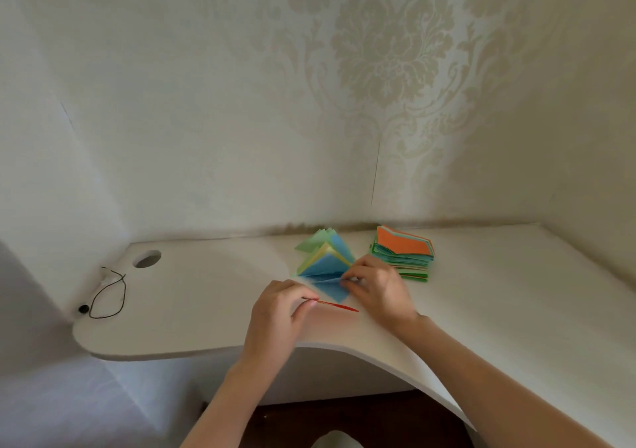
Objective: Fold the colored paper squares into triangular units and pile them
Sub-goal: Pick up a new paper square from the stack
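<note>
Curving along the wall, the white desk [481, 310] carries all the work. At far right sits a thick stack of flat squares [402, 253], orange on top with green edges below, evidently unfolded and well apart from the near edge. Just left of it, the pile of folded pieces [325, 256] fans out in green, yellow and blue; it holds only a few units, so most of the task appears to remain. The right hand [377, 286] rests at the pile's near right edge, its fingers curled and pinching a blue piece [328, 287] along a crease. The left hand [278, 313] lies near the desk's front edge, its fingers curled and pinching the end of a thin red strip [339, 306], seemingly an orange sheet seen edge-on. At far left lie a black cord [113, 296] and a round hole [148, 258].
</note>
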Motion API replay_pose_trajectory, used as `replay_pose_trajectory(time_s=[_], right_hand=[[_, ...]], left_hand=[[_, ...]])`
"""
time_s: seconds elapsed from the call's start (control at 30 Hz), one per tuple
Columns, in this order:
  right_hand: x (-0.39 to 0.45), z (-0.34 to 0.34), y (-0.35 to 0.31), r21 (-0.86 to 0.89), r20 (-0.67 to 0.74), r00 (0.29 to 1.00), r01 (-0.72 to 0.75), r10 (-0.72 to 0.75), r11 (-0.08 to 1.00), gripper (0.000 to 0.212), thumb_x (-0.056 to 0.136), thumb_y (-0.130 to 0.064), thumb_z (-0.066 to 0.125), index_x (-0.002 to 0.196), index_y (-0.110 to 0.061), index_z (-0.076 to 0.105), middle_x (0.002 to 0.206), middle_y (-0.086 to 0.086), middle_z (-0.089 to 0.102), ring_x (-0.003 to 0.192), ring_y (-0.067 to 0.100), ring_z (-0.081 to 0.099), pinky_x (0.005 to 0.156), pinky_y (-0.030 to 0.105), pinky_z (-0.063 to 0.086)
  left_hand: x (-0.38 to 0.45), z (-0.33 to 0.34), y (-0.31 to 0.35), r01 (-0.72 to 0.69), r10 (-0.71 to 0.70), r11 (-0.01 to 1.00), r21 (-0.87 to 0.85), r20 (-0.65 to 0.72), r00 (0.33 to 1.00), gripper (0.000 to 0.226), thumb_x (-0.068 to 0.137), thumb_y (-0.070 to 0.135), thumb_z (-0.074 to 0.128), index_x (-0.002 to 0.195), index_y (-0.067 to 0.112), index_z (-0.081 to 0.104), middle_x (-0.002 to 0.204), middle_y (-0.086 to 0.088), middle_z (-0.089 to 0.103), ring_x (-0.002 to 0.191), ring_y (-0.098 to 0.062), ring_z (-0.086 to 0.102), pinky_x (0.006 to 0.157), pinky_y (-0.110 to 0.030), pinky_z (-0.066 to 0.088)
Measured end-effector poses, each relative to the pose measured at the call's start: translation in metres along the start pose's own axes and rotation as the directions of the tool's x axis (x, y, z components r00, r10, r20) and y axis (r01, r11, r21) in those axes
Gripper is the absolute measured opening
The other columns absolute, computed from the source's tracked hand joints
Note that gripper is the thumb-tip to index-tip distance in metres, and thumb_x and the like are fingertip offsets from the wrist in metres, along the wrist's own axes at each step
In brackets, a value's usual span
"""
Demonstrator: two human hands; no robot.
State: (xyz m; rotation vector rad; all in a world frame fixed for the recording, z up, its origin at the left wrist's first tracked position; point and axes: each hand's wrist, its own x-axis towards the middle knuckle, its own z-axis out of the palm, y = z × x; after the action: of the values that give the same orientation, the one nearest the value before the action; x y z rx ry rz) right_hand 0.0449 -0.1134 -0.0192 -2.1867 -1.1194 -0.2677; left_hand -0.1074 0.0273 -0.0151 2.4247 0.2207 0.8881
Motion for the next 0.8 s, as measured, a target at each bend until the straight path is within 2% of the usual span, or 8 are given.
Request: replay_pose_trajectory(time_s=[0.07, 0.13, 0.23, 0.33, 0.47, 0.6, 0.7, 0.8], right_hand=[[0.006, -0.003, 0.002, 0.060, -0.017, 0.997, -0.068, 0.069, 0.996, 0.010, 0.085, -0.019, 0.069, 0.091, -0.014, 0.076, 0.088, 0.003, 0.067, 0.077, 0.014, 0.058, 0.074, 0.029, 0.048], [0.013, -0.008, 0.004, 0.103, 0.050, 0.988, -0.151, 0.147, 0.983, 0.014, 0.088, -0.021, 0.066, 0.096, -0.014, 0.075, 0.092, 0.002, 0.068, 0.077, 0.009, 0.057, 0.073, 0.021, 0.045], [0.024, -0.009, 0.004, 0.081, 0.180, 0.966, -0.203, 0.186, 0.976, 0.017, 0.091, -0.021, 0.062, 0.101, -0.013, 0.074, 0.096, 0.000, 0.070, 0.081, 0.008, 0.057, 0.075, 0.019, 0.046], [0.028, -0.007, 0.003, 0.124, 0.213, 0.954, -0.240, 0.211, 0.963, 0.016, 0.087, -0.021, 0.068, 0.099, -0.012, 0.075, 0.091, -0.001, 0.072, 0.073, 0.002, 0.057, 0.067, 0.006, 0.042], [0.024, -0.006, 0.004, 0.232, 0.225, 0.948, -0.278, 0.226, 0.932, 0.019, 0.086, -0.025, 0.070, 0.102, -0.015, 0.073, 0.088, -0.002, 0.073, 0.078, 0.003, 0.065, 0.069, 0.009, 0.048], [0.015, -0.012, 0.010, 0.257, 0.231, 0.939, -0.311, 0.254, 0.915, 0.018, 0.085, -0.033, 0.069, 0.102, -0.030, 0.068, 0.083, -0.011, 0.072, 0.075, -0.001, 0.065, 0.065, 0.008, 0.046], [0.007, -0.012, 0.014, 0.239, 0.217, 0.948, -0.283, 0.233, 0.929, 0.022, 0.078, -0.028, 0.077, 0.098, -0.027, 0.070, 0.082, -0.012, 0.070, 0.075, -0.005, 0.061, 0.067, 0.007, 0.045], [0.006, -0.001, 0.011, 0.176, 0.138, 0.966, -0.240, 0.218, 0.955, 0.016, 0.077, -0.027, 0.077, 0.091, -0.024, 0.072, 0.079, -0.013, 0.067, 0.070, -0.003, 0.059, 0.063, 0.010, 0.042]], left_hand=[[0.003, 0.004, -0.001, 0.005, -0.005, 1.000, -0.008, 0.004, 1.000, 0.010, 0.081, 0.011, 0.074, 0.084, 0.020, 0.072, 0.084, 0.011, 0.068, 0.083, -0.010, 0.057, 0.075, -0.025, 0.046], [0.009, 0.008, -0.002, 0.010, -0.010, 1.000, -0.014, 0.016, 1.000, 0.009, 0.082, 0.011, 0.072, 0.085, 0.020, 0.071, 0.083, 0.010, 0.067, 0.082, -0.011, 0.056, 0.074, -0.025, 0.044], [0.019, 0.015, -0.003, 0.015, -0.014, 0.999, -0.036, 0.033, 0.999, 0.009, 0.082, 0.010, 0.071, 0.085, 0.018, 0.071, 0.082, 0.008, 0.066, 0.081, -0.013, 0.055, 0.073, -0.025, 0.042], [0.025, 0.021, -0.005, 0.026, -0.025, 0.999, -0.047, 0.015, 1.000, 0.009, 0.081, 0.009, 0.071, 0.087, 0.017, 0.070, 0.083, 0.008, 0.066, 0.081, -0.014, 0.056, 0.072, -0.028, 0.044], [0.030, 0.028, -0.008, 0.079, -0.080, 0.993, -0.088, -0.013, 0.997, 0.016, 0.078, 0.011, 0.074, 0.091, 0.017, 0.068, 0.085, 0.010, 0.065, 0.082, -0.012, 0.059, 0.074, -0.028, 0.047], [0.035, 0.035, -0.011, 0.121, -0.128, 0.985, -0.120, -0.050, 0.991, 0.019, 0.077, 0.011, 0.075, 0.092, 0.016, 0.066, 0.087, 0.008, 0.062, 0.080, -0.010, 0.058, 0.073, -0.027, 0.049], [0.035, 0.038, -0.012, 0.118, -0.126, 0.987, -0.113, -0.063, 0.990, 0.022, 0.076, 0.011, 0.077, 0.093, 0.017, 0.065, 0.092, 0.009, 0.056, 0.082, -0.009, 0.057, 0.074, -0.024, 0.049], [0.035, 0.042, -0.015, 0.120, -0.124, 0.990, -0.069, -0.068, 0.990, 0.019, 0.077, 0.014, 0.077, 0.092, 0.018, 0.065, 0.095, 0.009, 0.052, 0.090, -0.014, 0.054, 0.074, -0.024, 0.046]])
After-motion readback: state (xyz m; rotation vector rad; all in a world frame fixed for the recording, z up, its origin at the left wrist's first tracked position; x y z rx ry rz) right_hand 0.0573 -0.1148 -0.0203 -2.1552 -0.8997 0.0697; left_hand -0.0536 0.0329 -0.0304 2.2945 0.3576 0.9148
